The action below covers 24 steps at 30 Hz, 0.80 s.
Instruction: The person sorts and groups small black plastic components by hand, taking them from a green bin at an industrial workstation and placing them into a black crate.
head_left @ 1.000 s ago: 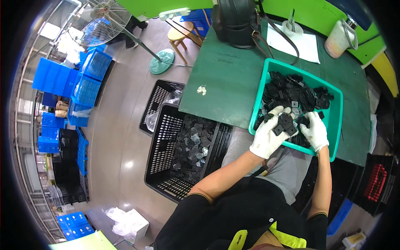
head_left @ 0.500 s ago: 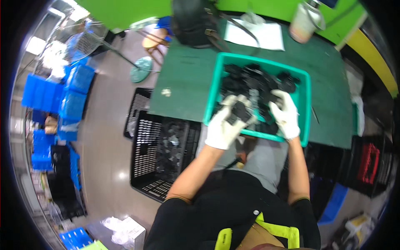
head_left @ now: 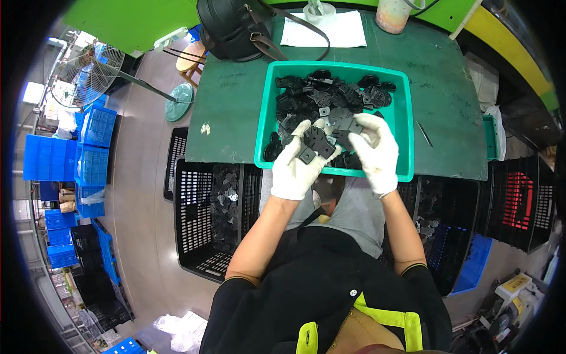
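My left hand [head_left: 298, 174], in a white glove, grips a black plastic part [head_left: 317, 141] with a round body and square tabs, above the near side of a green tray [head_left: 405, 118]. White-gloved too, my right hand [head_left: 377, 154] has its thumb and fingertips closed on a flat dark plastic part [head_left: 355, 125], just right of the left hand. Its lower fingers are partly hidden. Beneath both hands, the tray holds a heap of similar black parts [head_left: 321, 97], some overlapping.
The tray stands on a green table [head_left: 230, 127]. Behind it are a black bag [head_left: 230, 29], white paper [head_left: 348, 34] and a cup [head_left: 320, 13]. A pen [head_left: 424, 134] lies to the right. Black crates [head_left: 191, 206] of parts stand below left, with a fan [head_left: 88, 74] farther off.
The view has shifted, so the table and tray appear farther left. My left hand still holds a black part, now with its tabs showing. My right fingers have closed on a part.
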{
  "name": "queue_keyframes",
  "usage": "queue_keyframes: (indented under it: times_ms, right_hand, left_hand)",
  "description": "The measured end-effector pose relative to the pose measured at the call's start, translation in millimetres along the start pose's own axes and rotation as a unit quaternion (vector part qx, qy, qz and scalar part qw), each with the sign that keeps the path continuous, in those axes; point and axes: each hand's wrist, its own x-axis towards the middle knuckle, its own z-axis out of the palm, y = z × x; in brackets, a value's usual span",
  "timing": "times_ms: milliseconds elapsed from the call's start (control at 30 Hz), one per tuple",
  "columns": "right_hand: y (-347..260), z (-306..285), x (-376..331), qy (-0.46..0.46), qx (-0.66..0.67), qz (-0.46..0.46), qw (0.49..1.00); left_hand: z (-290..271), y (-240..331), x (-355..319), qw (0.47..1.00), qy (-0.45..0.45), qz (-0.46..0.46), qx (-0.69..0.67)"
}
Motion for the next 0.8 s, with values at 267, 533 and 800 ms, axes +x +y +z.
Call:
queue_keyframes:
  times_ms: [267, 533, 800]
  right_hand:
    - [2, 31, -19, -0.1, -0.211, -0.228, 0.945]
    - [29, -39, 48, -0.126, -0.539, -0.207, 0.807]
    - [59, -47, 64, -0.185, -0.69, -0.169, 0.678]
  left_hand:
    - [-1, 2, -3, 0.998, 0.055, 0.028, 0.034]
    - [7, 1, -1, 0.996, 0.085, 0.006, -0.01]
    - [4, 0, 1, 0.998, 0.055, 0.001, 0.005]
